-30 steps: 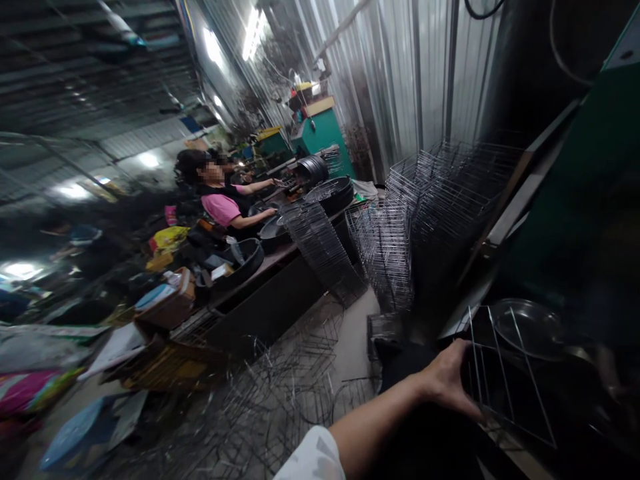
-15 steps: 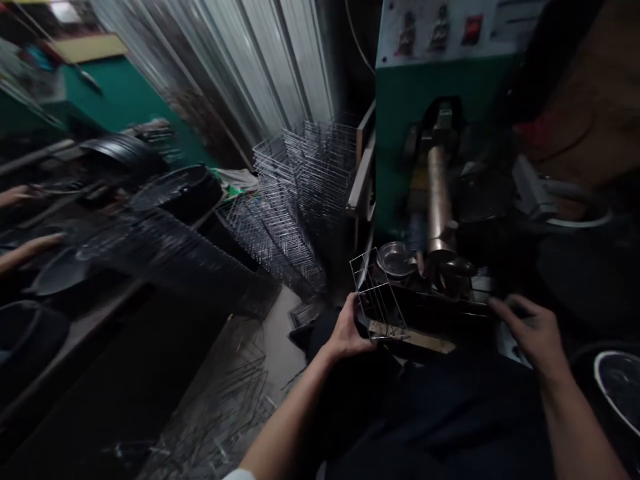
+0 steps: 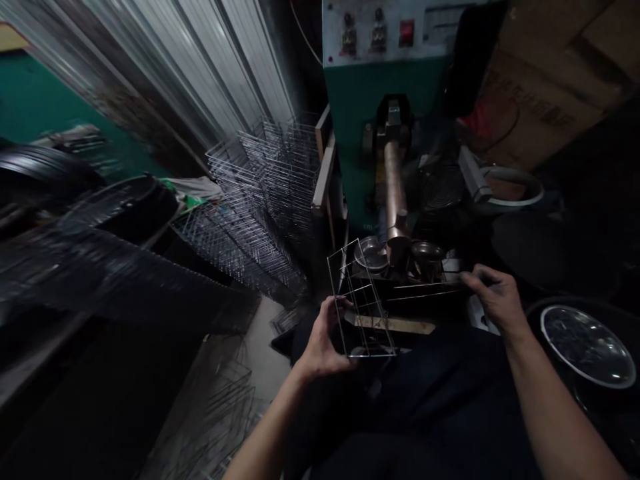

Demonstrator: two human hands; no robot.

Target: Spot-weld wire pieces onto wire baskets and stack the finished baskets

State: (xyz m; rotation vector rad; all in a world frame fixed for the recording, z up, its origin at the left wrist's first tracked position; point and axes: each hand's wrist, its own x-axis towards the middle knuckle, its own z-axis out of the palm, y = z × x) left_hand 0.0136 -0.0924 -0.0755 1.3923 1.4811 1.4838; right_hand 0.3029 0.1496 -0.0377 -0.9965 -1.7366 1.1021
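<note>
My left hand (image 3: 323,341) is closed around the lower left side of a small wire rack (image 3: 369,289), a bent grid of thin metal rods held tilted above my lap. My right hand (image 3: 496,297) pinches the end of a thin metal wire (image 3: 425,294), which points left toward the rack but stays apart from it. Just beyond both hands is the copper-coloured arm (image 3: 394,180) of a green machine (image 3: 345,100). Round metal cups (image 3: 371,255) sit beneath that arm.
Tall stacks of wire racks (image 3: 250,213) stand to the left, by a corrugated metal sheet (image 3: 210,60). More wire pieces (image 3: 230,393) lie on the floor. At right are a round container of small parts (image 3: 587,347), a grey ring-shaped piece (image 3: 515,193) and cardboard boxes (image 3: 555,100).
My view has swung right, so the co-worker's hands at far left have left the picture. My right hand has lifted away from the parts tray with a thin wire. The rack stays in my left hand.
</note>
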